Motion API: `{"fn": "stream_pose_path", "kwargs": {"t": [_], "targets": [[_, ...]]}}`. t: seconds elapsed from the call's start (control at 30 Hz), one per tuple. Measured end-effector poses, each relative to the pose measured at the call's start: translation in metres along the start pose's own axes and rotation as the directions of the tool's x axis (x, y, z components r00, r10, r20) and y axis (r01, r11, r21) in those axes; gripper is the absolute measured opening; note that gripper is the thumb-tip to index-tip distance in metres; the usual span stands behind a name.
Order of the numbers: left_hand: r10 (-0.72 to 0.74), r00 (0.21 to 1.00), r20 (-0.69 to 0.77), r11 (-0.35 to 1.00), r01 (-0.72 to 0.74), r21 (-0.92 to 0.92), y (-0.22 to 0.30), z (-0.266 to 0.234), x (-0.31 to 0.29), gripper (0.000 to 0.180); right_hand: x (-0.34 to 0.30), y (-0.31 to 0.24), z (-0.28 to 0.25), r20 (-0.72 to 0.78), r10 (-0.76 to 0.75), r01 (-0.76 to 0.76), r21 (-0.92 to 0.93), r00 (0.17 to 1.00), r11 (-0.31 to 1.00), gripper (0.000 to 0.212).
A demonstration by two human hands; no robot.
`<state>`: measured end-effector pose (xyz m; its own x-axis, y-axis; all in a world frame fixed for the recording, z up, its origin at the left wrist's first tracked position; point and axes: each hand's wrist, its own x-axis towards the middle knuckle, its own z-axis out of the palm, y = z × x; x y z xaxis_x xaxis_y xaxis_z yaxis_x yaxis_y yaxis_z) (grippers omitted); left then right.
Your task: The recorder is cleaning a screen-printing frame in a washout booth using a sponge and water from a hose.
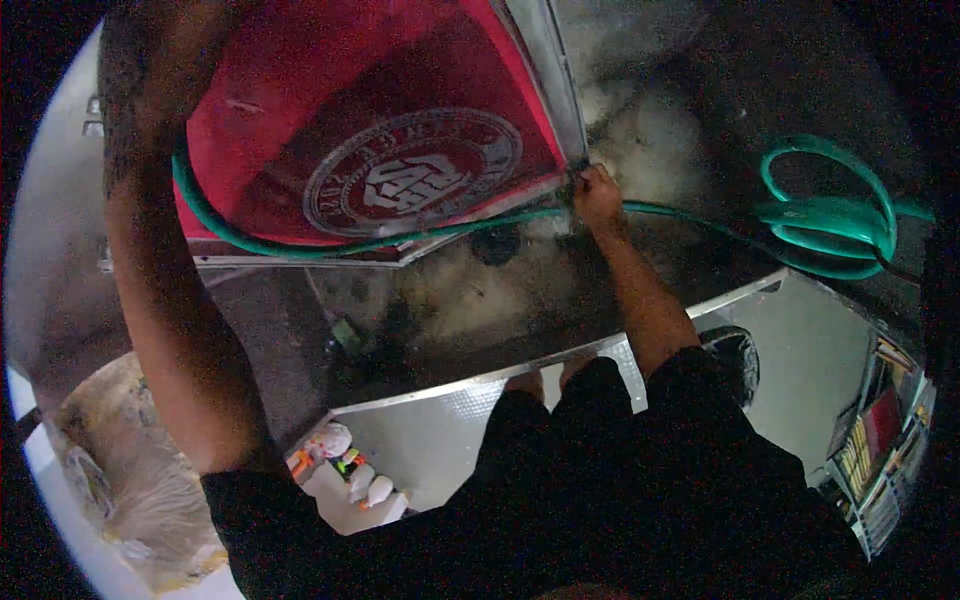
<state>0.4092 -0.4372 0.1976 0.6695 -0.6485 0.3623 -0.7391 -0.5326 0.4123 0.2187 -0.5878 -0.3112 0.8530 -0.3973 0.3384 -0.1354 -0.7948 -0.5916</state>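
Note:
A screen printing frame (575,95) with pink-red mesh and a round pale emblem stands tilted in front of me. My right hand (600,200) is closed around its lower right corner. My left arm is raised along the left side of the frame. My left hand (185,45) is in deep shadow at the top edge, and its fingers cannot be made out. A green hose (330,252) comes out from behind my left forearm. It sags across the lower part of the screen and runs behind my right hand to the right.
The frame stands over a dark, stained washout basin with a metal front edge (460,385). Coils of green hose (830,235) lie at right. White bottles (378,490) stand low at left, near a stained brown round surface (150,480). A rack (880,440) is at far right.

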Motion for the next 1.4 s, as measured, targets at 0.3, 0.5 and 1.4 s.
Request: {"fn": "stream_pose_path", "kwargs": {"t": [0.3,0.5,1.4], "targets": [[-0.049,0.998,-0.045,0.963,0.059,0.265,-0.025,-0.013,0.004,0.054,0.114,-0.111,-0.08,-0.343,-0.145,0.181,0.076,0.928,0.981,0.016],[-0.059,0.993,-0.103,0.975,0.08,0.209,-0.018,-0.008,0.005,0.062,0.215,-0.197,-0.16,-0.581,-0.308,0.41,0.048,0.753,0.911,0.02],[-0.254,0.953,0.167,0.883,0.158,0.441,-0.022,0.096,-0.271,0.033,-0.018,-0.132,-0.052,0.771,0.164,-0.663,0.619,0.616,-0.421,0.056]]}}
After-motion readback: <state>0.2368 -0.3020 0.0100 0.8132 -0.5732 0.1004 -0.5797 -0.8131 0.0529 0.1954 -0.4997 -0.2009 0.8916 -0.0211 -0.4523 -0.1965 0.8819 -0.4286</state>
